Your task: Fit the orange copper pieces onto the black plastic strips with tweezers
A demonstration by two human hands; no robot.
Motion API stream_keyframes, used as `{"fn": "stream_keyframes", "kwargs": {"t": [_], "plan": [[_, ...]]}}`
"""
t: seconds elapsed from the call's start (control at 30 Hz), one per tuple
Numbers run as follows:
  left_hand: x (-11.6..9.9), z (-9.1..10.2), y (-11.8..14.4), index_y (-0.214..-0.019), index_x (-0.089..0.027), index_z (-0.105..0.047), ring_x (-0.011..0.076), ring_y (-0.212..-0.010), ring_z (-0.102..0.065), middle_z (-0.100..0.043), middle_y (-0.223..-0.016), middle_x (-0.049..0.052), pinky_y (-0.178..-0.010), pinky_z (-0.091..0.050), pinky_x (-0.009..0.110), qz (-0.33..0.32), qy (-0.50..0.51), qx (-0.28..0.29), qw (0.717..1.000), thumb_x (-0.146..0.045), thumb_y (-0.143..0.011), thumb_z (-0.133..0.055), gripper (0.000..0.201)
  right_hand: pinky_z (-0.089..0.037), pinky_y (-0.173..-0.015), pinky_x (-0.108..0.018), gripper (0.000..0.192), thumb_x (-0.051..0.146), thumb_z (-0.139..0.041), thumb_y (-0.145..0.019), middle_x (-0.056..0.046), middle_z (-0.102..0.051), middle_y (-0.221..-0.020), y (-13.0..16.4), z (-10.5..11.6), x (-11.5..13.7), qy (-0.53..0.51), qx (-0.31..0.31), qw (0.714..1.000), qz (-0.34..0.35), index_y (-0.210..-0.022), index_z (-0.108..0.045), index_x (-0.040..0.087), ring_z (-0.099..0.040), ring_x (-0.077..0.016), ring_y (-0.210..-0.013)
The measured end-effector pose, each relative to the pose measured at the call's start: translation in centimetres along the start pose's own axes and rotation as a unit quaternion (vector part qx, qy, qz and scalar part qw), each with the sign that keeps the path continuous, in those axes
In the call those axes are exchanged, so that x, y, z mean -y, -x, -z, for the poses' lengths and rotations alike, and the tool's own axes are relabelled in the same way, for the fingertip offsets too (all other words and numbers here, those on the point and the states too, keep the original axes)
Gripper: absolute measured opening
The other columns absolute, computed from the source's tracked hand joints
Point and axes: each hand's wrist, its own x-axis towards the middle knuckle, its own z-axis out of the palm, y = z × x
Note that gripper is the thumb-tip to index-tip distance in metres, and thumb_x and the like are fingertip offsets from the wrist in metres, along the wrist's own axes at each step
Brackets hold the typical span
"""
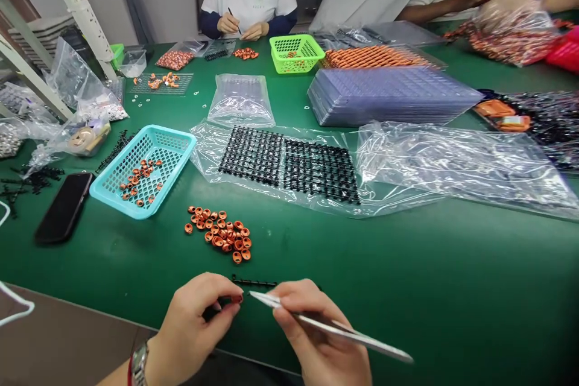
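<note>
My left hand (194, 325) is closed in a pinch on a small orange part (237, 298), mostly covered by the thumb and forefinger. In my right hand (319, 332) is a pair of metal tweezers (353, 333), its tips pointing left, just short of the left fingertips. Behind both hands a thin black strip (253, 281) lies on the green table (407, 271), partly hidden by the right hand. A loose pile of small orange cup-shaped parts (221, 232) sits just beyond.
A blue basket (143, 212) holds more orange parts; left of it lies a phone (64, 208). Black strips (289, 163) lie in rows on clear plastic bags (452, 163). Stacked clear trays (389, 96) and a green basket (296, 63) stand farther back. Co-workers (253, 0) are across the table.
</note>
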Motion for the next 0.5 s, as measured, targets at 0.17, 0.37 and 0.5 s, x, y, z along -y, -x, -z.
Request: {"fn": "stream_keyframes", "kwargs": {"t": [0.17, 0.37, 0.5], "plan": [[-1.0, -0.4, -0.1, -0.096, -0.019, -0.084, 0.0165, -0.074, -0.075, -0.084, -0.086, 0.005, -0.071, -0.059, 0.020, 0.158, 0.132, 0.029, 0.978, -0.017, -0.086, -0.076, 0.013, -0.060, -0.074, -0.022, 0.017, 0.012, -0.067, -0.099, -0.001, -0.073, -0.096, 1.9, 0.5, -0.2, 0.024, 0.067, 0.996, 0.045, -0.105, -0.068, 0.028, -0.070, -0.0128, -0.085], [-1.0, -0.9, -0.2, -0.097, -0.020, -0.087, 0.0172, -0.080, -0.074, -0.084, -0.089, 0.006, -0.074, -0.058, 0.021, 0.235, 0.259, 0.022, 0.937, -0.024, -0.081, -0.084, 0.016, -0.060, -0.074, -0.022, 0.018, 0.010, -0.066, -0.099, -0.001, -0.073, -0.097, 2.2, 0.7, -0.7, 0.028, 0.061, 0.997, 0.048, -0.106, -0.068, 0.027, -0.070, -0.0134, -0.087], [-1.2, -0.9, -0.1, -0.095, -0.020, -0.088, 0.0160, -0.080, -0.074, -0.083, -0.086, 0.005, -0.075, -0.058, 0.019, 0.263, 0.313, 0.022, 0.912, -0.026, -0.079, -0.089, 0.017, -0.061, -0.074, -0.021, 0.018, 0.011, -0.067, -0.099, -0.002, -0.074, -0.097, 2.2, 0.7, -0.8, 0.014, 0.057, 0.998, 0.033, -0.105, -0.068, 0.027, -0.071, -0.0133, -0.087]]}}
